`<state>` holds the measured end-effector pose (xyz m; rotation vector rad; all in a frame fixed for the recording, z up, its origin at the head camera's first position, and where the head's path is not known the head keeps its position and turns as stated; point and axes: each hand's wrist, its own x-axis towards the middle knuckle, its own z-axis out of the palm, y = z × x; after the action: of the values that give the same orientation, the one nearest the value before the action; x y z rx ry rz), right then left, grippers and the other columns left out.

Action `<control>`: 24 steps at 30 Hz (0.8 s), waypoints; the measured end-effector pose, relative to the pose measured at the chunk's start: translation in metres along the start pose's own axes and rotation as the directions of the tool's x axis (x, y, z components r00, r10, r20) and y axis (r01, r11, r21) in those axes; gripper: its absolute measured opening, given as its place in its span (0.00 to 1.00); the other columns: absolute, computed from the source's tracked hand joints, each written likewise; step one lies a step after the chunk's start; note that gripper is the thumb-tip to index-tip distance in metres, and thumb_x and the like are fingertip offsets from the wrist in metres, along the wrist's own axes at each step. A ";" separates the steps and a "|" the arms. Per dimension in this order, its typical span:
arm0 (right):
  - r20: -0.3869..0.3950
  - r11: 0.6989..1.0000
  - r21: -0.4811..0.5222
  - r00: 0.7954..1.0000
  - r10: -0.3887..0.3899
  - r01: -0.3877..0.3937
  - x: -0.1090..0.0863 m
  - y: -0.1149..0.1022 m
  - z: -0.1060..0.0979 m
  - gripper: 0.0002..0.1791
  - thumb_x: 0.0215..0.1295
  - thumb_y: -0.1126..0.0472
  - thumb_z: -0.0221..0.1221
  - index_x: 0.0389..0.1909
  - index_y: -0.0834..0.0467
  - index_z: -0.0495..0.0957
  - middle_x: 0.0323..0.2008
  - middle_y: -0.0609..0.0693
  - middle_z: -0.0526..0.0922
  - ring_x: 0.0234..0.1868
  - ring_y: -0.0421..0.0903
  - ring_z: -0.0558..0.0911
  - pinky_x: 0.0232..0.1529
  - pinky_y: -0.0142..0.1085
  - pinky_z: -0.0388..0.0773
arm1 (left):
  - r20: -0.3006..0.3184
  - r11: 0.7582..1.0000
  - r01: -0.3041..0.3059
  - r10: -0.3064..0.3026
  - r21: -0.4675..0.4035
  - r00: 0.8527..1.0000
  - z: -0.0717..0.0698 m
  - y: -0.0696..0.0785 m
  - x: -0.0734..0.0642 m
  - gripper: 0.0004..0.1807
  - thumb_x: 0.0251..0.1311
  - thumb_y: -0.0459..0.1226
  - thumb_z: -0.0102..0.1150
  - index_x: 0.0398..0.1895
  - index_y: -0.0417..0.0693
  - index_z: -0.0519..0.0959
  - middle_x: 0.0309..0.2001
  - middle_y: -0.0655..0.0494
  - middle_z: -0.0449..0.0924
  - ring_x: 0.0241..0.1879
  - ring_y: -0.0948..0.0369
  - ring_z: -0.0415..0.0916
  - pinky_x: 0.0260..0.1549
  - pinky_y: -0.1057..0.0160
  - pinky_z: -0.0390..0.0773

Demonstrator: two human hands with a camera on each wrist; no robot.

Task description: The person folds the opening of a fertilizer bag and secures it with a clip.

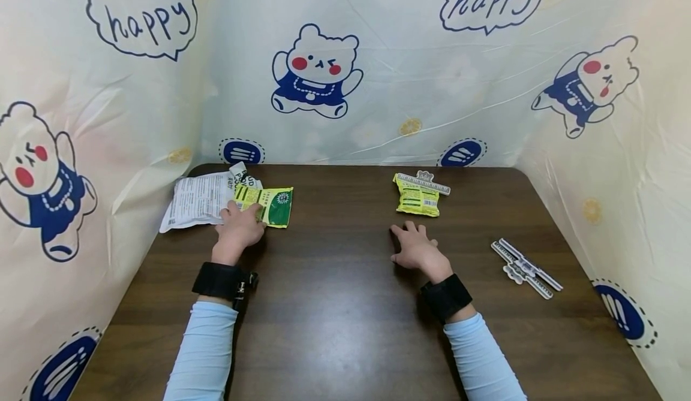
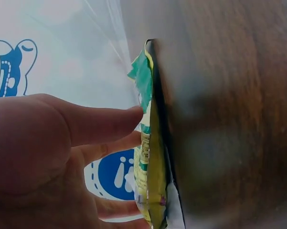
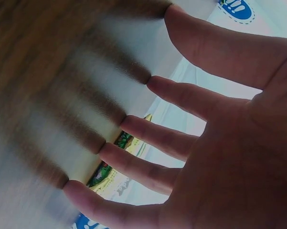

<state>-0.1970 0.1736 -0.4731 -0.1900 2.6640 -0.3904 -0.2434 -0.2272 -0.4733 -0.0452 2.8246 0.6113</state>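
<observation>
Fingertips of my left hand (image 1: 241,228) touch the top of a flat yellow-and-green packet (image 1: 279,208) at the back left. In the left wrist view the thumb and fingers reach the packet's (image 2: 145,148) upper face from one side. Beside it, partly overlapped, lies a larger white printed bag (image 1: 200,200). My right hand (image 1: 418,250) is spread over the table, its fingertips down on the wood in the right wrist view. Just beyond it sits a small yellow packet (image 1: 418,202), folded over at the top and held by a ruler-shaped clip (image 1: 423,182).
Two more ruler-shaped clips (image 1: 526,268) lie together on the right side of the brown wooden table (image 1: 335,305). A pale curtain (image 1: 388,89) with printed bears closes off the back and both sides, right at the table's edges.
</observation>
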 end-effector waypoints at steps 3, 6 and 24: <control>-0.002 1.000 -0.002 1.000 0.001 -0.001 0.000 0.000 -0.001 0.42 0.71 0.54 0.66 0.81 0.55 0.59 0.79 0.69 0.56 0.77 0.72 0.54 0.64 0.78 0.62 | 0.017 1.000 -0.018 0.018 0.018 1.000 -0.002 0.002 -0.002 0.31 0.74 0.39 0.54 0.76 0.39 0.64 0.67 0.15 0.44 0.64 0.21 0.46 0.57 0.15 0.57; 0.002 1.000 -0.003 1.000 -0.001 0.001 -0.001 0.000 -0.001 0.42 0.71 0.54 0.66 0.81 0.55 0.59 0.78 0.69 0.57 0.76 0.72 0.55 0.63 0.79 0.62 | 0.041 0.999 -0.028 0.027 0.037 0.999 -0.003 0.007 -0.005 0.31 0.73 0.39 0.55 0.76 0.39 0.64 0.66 0.15 0.45 0.64 0.22 0.47 0.57 0.17 0.60; 0.001 1.000 -0.007 1.000 -0.007 0.007 0.001 0.000 -0.002 0.41 0.71 0.54 0.66 0.80 0.55 0.60 0.77 0.69 0.58 0.76 0.72 0.56 0.63 0.79 0.63 | -0.076 0.996 -0.091 0.091 -0.001 0.993 0.004 0.024 -0.001 0.35 0.76 0.45 0.54 0.81 0.44 0.59 0.76 0.20 0.43 0.72 0.24 0.45 0.62 0.21 0.63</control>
<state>-0.1985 0.1743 -0.4720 -0.2016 2.6653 -0.3828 -0.2435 -0.2035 -0.4669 0.0613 2.9121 0.6493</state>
